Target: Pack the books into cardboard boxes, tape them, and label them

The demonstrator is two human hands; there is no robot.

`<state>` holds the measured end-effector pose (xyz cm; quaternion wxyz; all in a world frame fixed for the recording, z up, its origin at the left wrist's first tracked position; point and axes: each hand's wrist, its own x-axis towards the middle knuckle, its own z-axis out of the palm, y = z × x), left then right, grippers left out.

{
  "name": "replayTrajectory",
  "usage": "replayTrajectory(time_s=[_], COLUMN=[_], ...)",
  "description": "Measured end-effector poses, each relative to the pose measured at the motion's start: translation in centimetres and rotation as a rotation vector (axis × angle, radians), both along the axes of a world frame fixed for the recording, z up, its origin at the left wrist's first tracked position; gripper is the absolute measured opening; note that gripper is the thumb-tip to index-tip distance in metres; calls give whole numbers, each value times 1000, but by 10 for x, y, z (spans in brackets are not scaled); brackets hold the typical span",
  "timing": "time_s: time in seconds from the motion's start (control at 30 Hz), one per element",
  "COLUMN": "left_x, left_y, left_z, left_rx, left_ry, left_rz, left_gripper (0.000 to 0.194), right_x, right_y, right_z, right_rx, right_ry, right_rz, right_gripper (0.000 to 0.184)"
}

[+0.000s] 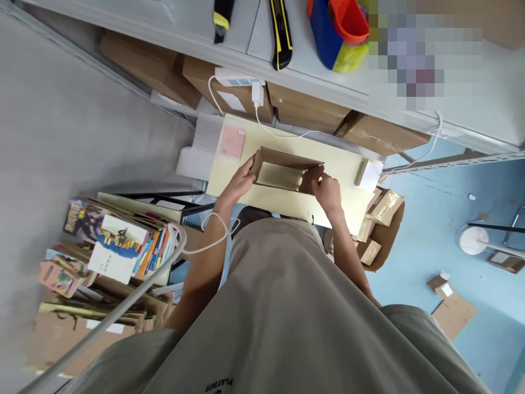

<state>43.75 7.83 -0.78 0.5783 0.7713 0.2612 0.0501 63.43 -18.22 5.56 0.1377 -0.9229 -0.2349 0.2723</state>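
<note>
A small brown cardboard box (289,159) stands on the pale yellow tabletop (348,202), its top side open. The cream surface shows inside its walls, so its bottom seems open too. My left hand (241,181) is closed on the box's left end, thumb along the edge. At the opposite end, my right hand (328,190) has its fingers bent over the right wall, some of them hidden inside. A pink flat item (232,142) lies on the tabletop beyond my left hand. To the right of my right hand sits a small white box (369,174).
Above the table, a grey shelf (180,27) bears two box cutters (281,35) and a blue, red and yellow container (332,38). Cardboard boxes (311,106) and a power strip (240,77) sit beneath it. Books (158,251) are stacked left; a carton of small boxes (388,235) stands right.
</note>
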Motion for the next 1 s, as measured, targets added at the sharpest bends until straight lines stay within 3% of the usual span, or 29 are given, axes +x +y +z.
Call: replayTrajectory(time_s=[0.17,0.33,0.43,0.5,0.6,0.77,0.87,1.0], left_x=[-11,5,13,17,19,19,14,1], left_y=[-19,-39,-45,-45,-39,-31,-29,-27], left_z=[43,55,58,58,54,46,46,47], left_rx=[-8,-107,-134,-98,-12,236,420,504], left_ry=[212,230,219,194,191,358,446,407], left_rz=[-210,-512,-587,-540,-358,-66,12,46], left_gripper=[81,73,67,67,69,59,51,50], right_x=[28,48,53,53,44,7,-19,-43], right_y=[-16,-24,-28,-32,-35,-20,-4,6], right_z=[-2,-3,-2,2,13,28,28,23], right_rx=[121,192,208,170,53,-83,-78,19], right_ry=[-94,-67,-41,-46,-53,-44,-49,-84], right_rz=[-187,-346,-368,-362,-305,-133,-99,-125], right_gripper=[20,21,26,26,21,32,49,65])
